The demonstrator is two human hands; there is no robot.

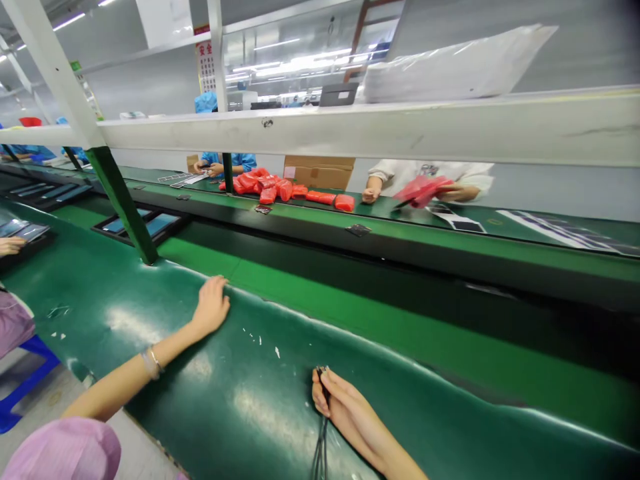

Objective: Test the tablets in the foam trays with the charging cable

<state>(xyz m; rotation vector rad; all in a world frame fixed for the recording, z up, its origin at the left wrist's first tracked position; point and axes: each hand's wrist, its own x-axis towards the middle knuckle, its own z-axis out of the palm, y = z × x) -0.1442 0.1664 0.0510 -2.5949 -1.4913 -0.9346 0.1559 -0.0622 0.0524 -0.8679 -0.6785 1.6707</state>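
The right hand [340,400] is closed around a bunch of black cables [321,447]. Thumb and fingers pinch them just under a small black end [321,371], and the strands hang down toward the near edge of a green conveyor belt [240,413]. The left hand [210,308] lies half open on that belt's far edge, fingers lightly curved, holding nothing, with a bracelet [151,362] on its wrist.

To the near left are a pink cap [65,450] and a blue stool [25,380]. Farther along, a co-worker's hand [10,245] sits by a dark tray [25,233]. Beyond a second belt, red packets [270,187] lie heaped near a person in blue sleeves [225,161] — a cardboard box [320,172] stands behind them — and a person in white sleeves [450,175] holds a red bag [423,190].
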